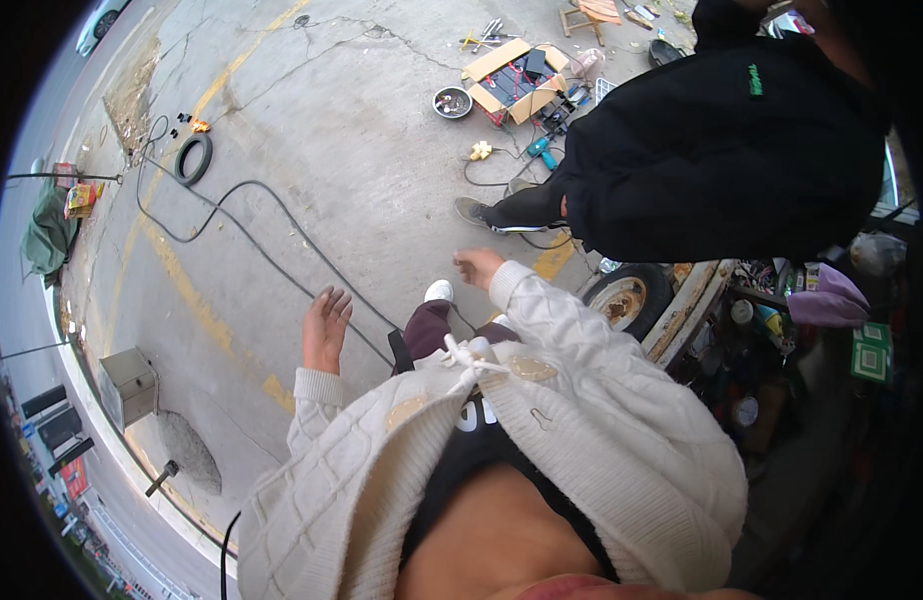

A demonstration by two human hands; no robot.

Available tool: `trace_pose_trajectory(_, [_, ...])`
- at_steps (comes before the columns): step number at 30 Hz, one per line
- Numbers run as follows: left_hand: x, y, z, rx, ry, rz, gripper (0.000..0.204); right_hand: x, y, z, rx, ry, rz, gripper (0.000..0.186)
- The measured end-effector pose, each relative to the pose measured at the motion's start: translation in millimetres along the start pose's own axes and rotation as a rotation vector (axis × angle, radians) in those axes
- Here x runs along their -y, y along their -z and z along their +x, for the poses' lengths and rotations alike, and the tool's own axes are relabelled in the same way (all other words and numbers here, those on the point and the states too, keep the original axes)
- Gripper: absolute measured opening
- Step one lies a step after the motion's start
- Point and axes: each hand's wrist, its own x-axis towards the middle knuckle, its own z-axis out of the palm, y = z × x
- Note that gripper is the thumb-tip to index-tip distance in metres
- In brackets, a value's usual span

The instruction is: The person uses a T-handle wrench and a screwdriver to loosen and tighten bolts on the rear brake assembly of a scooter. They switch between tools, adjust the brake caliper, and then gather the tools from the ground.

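My left hand (327,322) hangs over the concrete, its fingers stretched out and nothing held; the fingertips look dark with grime. In front of my body, my right hand (476,268) has its fingers curled in, and no object shows in it. It is nearest to my white shoe (439,291) and to the other person's grey shoe (473,212). Both my arms are in cream knitted sleeves. A long dark hose (244,238) runs along the ground past my left hand and loops toward a black tyre (193,159).
A person in black (722,150) stands close at my right front. Beyond are an open cardboard box (515,82), a metal bowl (452,102) and a teal power tool (541,150). A rusty wheel (627,300) and a cluttered cart flank my right. A metal box (129,384) stands left.
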Motion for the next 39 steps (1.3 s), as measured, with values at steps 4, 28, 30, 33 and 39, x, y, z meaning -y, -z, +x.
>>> trace_pose_trajectory(4, [9, 57, -11, -0.15, 0.043, -0.098, 0.04, 22, -15, 92, -0.061, 0.009, 0.003, 0.007])
trace_pose_trajectory(28, [-154, -37, 149, -0.324, 0.116, -0.209, 0.033, 259, -72, 325, -0.192, 0.054, 0.58, 0.006])
trace_pose_trajectory(30, [-187, -64, 179, -0.285, 0.112, -0.17, 0.033, 298, -69, 363, -0.189, 0.069, 0.608, 0.007])
trace_pose_trajectory(33, [-231, -102, 219, -0.277, 0.09, -0.085, 0.035, 359, -59, 411, -0.205, 0.112, 0.665, 0.009])
trace_pose_trajectory(39, [-281, -126, 274, -0.304, 0.114, -0.139, 0.039, 458, -78, 466, -0.485, 0.158, 0.507, 0.019])
